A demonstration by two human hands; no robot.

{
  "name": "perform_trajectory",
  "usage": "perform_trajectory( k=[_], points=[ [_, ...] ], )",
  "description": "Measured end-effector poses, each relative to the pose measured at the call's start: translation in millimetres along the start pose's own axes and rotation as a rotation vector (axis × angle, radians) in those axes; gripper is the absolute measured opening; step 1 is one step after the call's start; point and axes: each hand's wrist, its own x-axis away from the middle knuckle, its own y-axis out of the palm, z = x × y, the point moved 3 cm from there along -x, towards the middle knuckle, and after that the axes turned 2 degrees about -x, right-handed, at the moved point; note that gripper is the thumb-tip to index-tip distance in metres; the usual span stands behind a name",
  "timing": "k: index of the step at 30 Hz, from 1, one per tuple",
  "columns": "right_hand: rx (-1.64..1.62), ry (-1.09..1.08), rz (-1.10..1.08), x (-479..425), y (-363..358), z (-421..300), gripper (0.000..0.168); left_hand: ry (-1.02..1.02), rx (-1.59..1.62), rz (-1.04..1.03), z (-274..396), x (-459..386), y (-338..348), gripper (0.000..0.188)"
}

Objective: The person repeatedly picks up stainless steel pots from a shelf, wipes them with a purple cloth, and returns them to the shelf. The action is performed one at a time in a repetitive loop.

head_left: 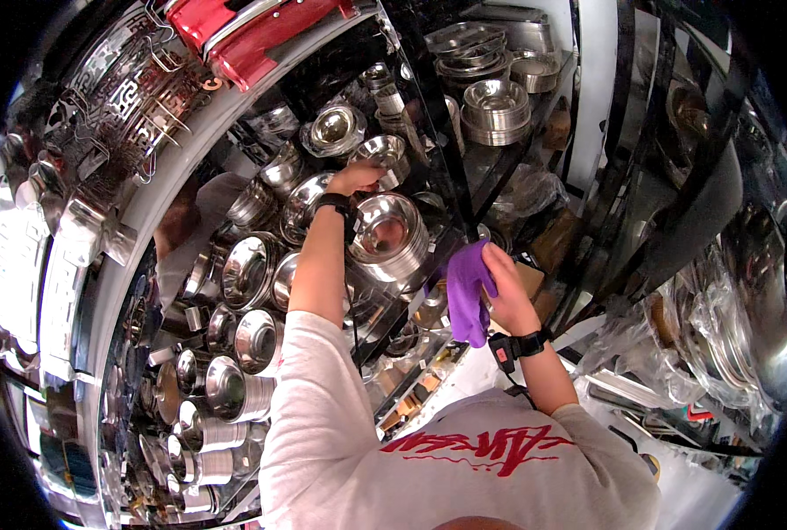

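Observation:
My left hand (357,177) reaches over a shelf of stainless steel bowls, its fingertips at the near rim of a steel bowl (381,151). Whether it grips that bowl is not clear. Just below this hand stands a stack of wide steel bowls (393,232). A purple cloth (468,291) hangs from my right hand (509,291), pinched between thumb and fingers, in front of the shelf's edge. Both wrists wear black straps with small devices. Further left, another steel bowl (332,126) sits in clear plastic wrap.
More stacked steel bowls (231,391) fill the shelf at lower left. A black shelf post (443,132) divides it from steel dishes (496,109) at upper right. Red metal items (254,40) and wire racks (142,112) are at upper left. Plastic-wrapped trays (718,338) stand at right.

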Motion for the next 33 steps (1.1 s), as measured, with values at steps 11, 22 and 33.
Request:
perform_trajectory(
  k=[11, 22, 33],
  points=[
    [-0.049, 0.013, -0.095, -11, -18, 2, 0.024, 0.147, -0.005, 0.003, 8, -11, -6, 0.026],
    [-0.048, 0.027, -0.038, -12, -17, 0, 0.024, 0.243, -0.555, 0.347, 34, -8, -5, 0.017],
    [-0.025, -0.012, -0.039, -12, -15, 4, 0.026, 0.331, -0.145, 0.519, 56, 37, -11, 0.025]
  ],
)
